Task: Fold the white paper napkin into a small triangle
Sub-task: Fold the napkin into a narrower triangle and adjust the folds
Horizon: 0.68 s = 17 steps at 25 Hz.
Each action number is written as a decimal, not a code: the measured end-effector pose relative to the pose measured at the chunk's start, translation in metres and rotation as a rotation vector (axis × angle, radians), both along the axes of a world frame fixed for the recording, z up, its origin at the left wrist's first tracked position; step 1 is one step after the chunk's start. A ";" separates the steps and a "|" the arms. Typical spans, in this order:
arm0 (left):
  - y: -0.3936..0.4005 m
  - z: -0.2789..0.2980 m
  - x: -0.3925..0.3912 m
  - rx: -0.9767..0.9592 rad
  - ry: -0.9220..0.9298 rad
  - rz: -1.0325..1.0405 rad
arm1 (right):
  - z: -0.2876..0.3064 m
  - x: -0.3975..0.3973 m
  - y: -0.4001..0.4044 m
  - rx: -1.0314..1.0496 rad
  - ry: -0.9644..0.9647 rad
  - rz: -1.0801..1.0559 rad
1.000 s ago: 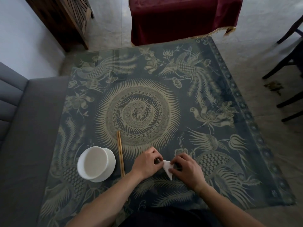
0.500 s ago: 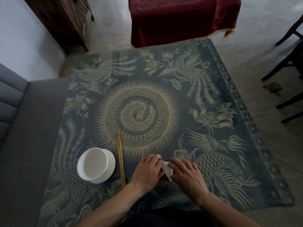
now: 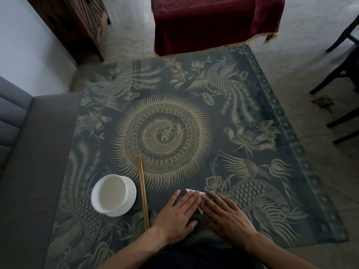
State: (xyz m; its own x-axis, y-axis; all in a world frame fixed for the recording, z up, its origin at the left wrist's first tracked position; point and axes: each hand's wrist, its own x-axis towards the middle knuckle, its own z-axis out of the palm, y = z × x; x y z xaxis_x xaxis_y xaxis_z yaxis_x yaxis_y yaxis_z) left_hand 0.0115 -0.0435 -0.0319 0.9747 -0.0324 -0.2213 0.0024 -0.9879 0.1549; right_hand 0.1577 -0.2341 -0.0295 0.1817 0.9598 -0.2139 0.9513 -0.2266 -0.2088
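Napkin (image 3: 194, 191) under my palms — left hand (image 3: 177, 214) and right hand (image 3: 227, 217) lie flat, fingers stretched out, gripping nothing, pressing the folded white paper onto the patterned tablecloth (image 3: 252, 117) — right of the chopsticks (image 3: 143, 191).

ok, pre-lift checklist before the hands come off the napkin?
1. Napkin flat on table: ok where visible.
2. Left hand pressing it: ok, fingers spread flat on it.
3. Right hand at its right edge: ok.
4. Triangle shape complete: cannot tell, mostly covered; only two white tips show.
5. Chopsticks clear of the hands: ok, to the left.
6. Bowl clear: ok, beyond the chopsticks.
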 end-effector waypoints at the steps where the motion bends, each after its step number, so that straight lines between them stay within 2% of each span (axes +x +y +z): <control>1: 0.001 0.000 0.001 0.001 0.010 -0.005 | 0.000 0.001 0.000 -0.004 -0.005 0.009; 9: 0.010 -0.003 0.000 -0.021 0.049 -0.028 | 0.017 0.022 0.005 -0.154 -0.111 0.116; 17: 0.014 0.000 -0.006 0.026 0.077 0.204 | 0.023 0.031 0.006 -0.232 -0.107 0.210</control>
State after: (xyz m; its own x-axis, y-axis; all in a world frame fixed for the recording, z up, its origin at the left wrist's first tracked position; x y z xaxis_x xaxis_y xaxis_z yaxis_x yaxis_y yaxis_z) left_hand 0.0052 -0.0298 -0.0321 0.9405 0.1706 -0.2939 0.2136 -0.9694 0.1209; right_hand 0.1885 -0.2282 -0.0061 0.0188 0.9068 -0.4211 0.9961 -0.0534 -0.0705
